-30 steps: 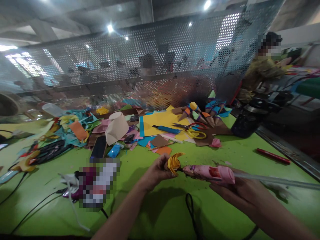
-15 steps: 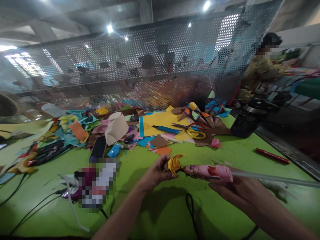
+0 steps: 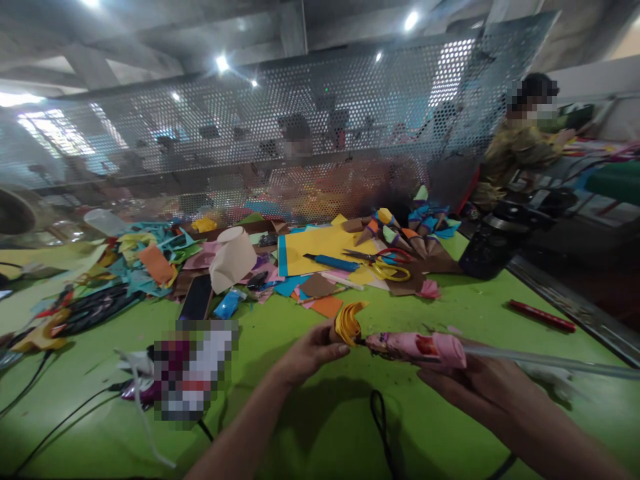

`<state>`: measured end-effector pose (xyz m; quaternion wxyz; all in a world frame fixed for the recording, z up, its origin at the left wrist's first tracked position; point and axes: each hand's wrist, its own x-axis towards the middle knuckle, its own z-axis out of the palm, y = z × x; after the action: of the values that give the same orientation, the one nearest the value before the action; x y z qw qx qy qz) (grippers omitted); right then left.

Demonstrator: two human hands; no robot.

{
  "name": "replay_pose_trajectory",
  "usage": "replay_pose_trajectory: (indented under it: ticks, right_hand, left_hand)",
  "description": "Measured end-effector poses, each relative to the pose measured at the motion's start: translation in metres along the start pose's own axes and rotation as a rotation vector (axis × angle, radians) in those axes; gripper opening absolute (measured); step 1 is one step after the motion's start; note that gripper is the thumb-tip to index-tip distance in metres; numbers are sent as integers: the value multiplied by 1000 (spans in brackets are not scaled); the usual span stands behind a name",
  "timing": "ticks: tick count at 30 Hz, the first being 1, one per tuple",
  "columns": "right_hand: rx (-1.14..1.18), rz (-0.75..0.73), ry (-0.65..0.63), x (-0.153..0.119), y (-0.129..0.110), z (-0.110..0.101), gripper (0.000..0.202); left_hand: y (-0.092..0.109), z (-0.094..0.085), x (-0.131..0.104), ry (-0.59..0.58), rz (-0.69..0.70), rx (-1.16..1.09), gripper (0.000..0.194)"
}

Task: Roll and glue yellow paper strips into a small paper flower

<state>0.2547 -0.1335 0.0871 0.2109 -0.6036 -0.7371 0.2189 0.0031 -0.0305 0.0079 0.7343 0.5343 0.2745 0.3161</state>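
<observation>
My left hand [image 3: 311, 352] pinches a small curled yellow paper piece [image 3: 350, 323] between thumb and fingers. Its layered folds stand up at the side towards my right hand. A pink hot glue gun [image 3: 435, 349] is held in my right hand [image 3: 483, 390], and a long clear glue stick [image 3: 545, 361] runs out of its back. The gun's dark, stained nozzle points left and sits right at the lower edge of the yellow paper; whether they touch I cannot tell. The gun's body hides most of my right fingers.
Ahead lie scissors [image 3: 395, 267], a blue cutter [image 3: 335, 262], yellow sheets [image 3: 320, 241] and paper cones [image 3: 420, 241]. Scraps [image 3: 157, 263] and a phone [image 3: 197, 298] are at left. At right are a red pen [image 3: 543, 316], a dark bottle [image 3: 487, 243] and a seated person [image 3: 525, 143].
My left hand has turned the yellow paper slightly, so its folds stand more upright and my thumb shows below. The glue gun stays almost in place at its edge.
</observation>
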Motion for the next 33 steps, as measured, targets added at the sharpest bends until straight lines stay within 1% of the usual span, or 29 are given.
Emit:
replay_pose_trajectory:
  ticks: [4,10,13,17,21,24,28,33]
  right_hand:
    - [7,5,-3,0,0,0,39]
    - [-5,-44,-21,2,1,0,40]
    - [-16,-62,5,3,-2,-3,39]
    - [-64,-91,28,3,-6,-7,35]
    - [-53,-103,48,2,-5,-6,35]
    - [-41,-97,16,1,-4,-4,32]
    - [0,-74,-28,0,-9,-4,33]
    - [28,-75,4,0,-9,-2,33]
  left_hand:
    - [1,0,0,7,-5,4,51]
    - [-2,-5,2,-50,7,28,48]
    - [-1,-6,2,-57,8,45,48]
    - [-3,-8,1,-49,11,48,48]
    - [-5,-10,1,-51,5,67,47]
    - [-6,-11,2,-45,6,71,49]
    - [-5,-11,1,-43,7,75,45]
    - [-7,-11,1,-28,-15,87,47]
